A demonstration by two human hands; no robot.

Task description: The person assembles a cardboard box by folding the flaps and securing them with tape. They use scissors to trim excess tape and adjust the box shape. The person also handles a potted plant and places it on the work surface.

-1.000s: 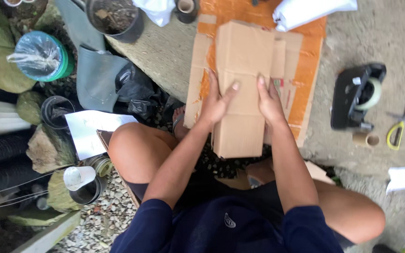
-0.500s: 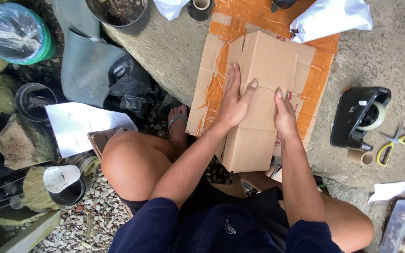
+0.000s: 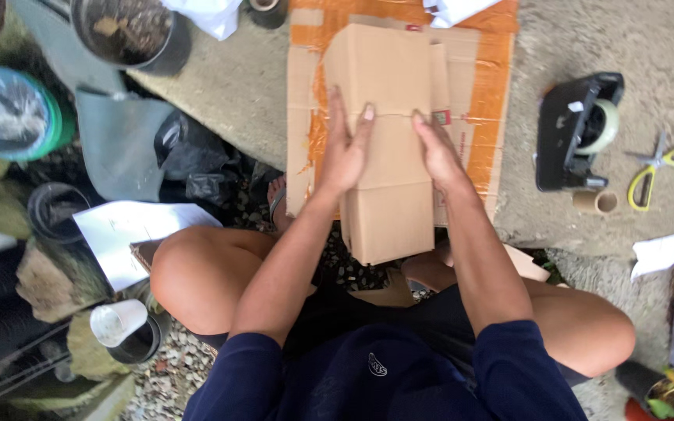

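Both hands lay flat on the folded cardboard box (image 3: 384, 140) — the left hand (image 3: 346, 152) pressing its left side with fingers spread, the right hand (image 3: 435, 150) on its right side, neither grip clenched around anything, palms simply bearing down on the seam across the box. The box rested on a flattened sheet of cardboard (image 3: 487, 86) striped with orange tape, spread over the concrete slab (image 3: 235, 86), and its near end hung past the slab's near edge above the person's knees.

Toward the slab's right edge stood a black tape dispenser (image 3: 575, 129), with a small cardboard tape core (image 3: 596, 202) just beside it and yellow-handled scissors (image 3: 661, 168) farther right — all well apart from the hands. At the far left corner sat a dark pot of soil (image 3: 130, 31). Nothing lay between the hands and the box.
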